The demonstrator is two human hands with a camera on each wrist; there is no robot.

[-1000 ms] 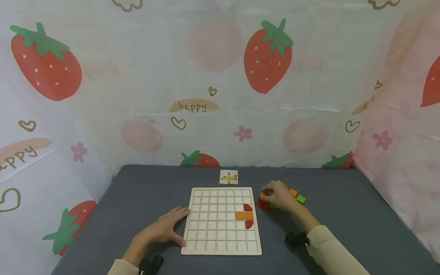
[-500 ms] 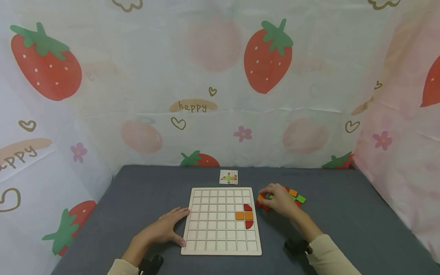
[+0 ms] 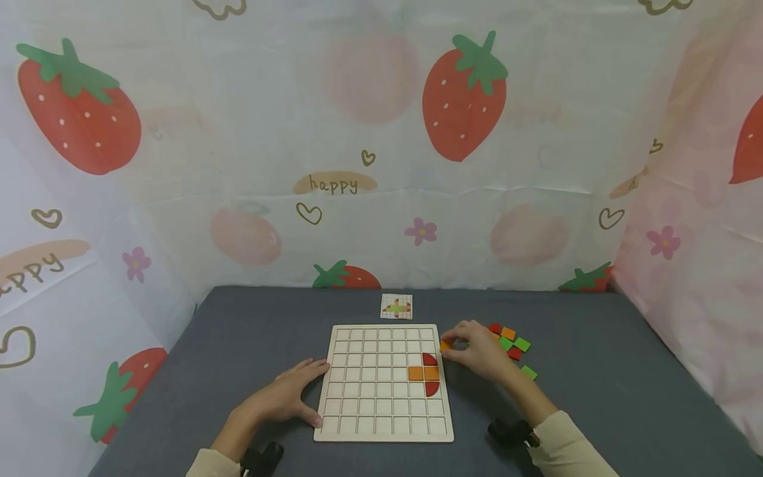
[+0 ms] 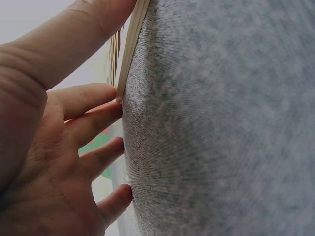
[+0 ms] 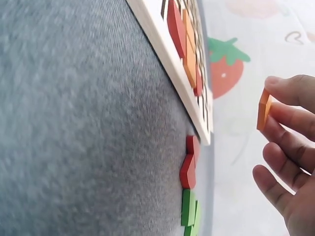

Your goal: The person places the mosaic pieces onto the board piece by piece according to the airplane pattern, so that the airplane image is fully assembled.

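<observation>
A wooden grid board (image 3: pixel 369 411) lies on the table. Two orange square tiles (image 3: pixel 415 373) sit side by side in its right columns, with a red rounded tile (image 3: pixel 429 360) above the outer one and another red rounded tile (image 3: pixel 432 389) below it. My left hand (image 3: pixel 286 396) rests at the board's left edge, thumb and fingers spread wide. Just off the right edge, my right hand (image 3: pixel 479 348) pinches an orange square tile (image 5: pixel 264 110) between thumb and fingertips. In the right wrist view this tile is held up clear of the table.
Loose tiles lie right of the board, partly hidden by my right hand: a green tile (image 3: pixel 522 344), an orange tile (image 3: pixel 508 333), a red tile (image 3: pixel 514 354) and others. A small pattern card (image 3: pixel 396 307) lies beyond the board. A printed curtain (image 3: pixel 268 132) hangs behind the table.
My right hand has moved left from the loose tiles to the board's right edge, bringing the orange square tile with it. My left hand has stayed in place.
</observation>
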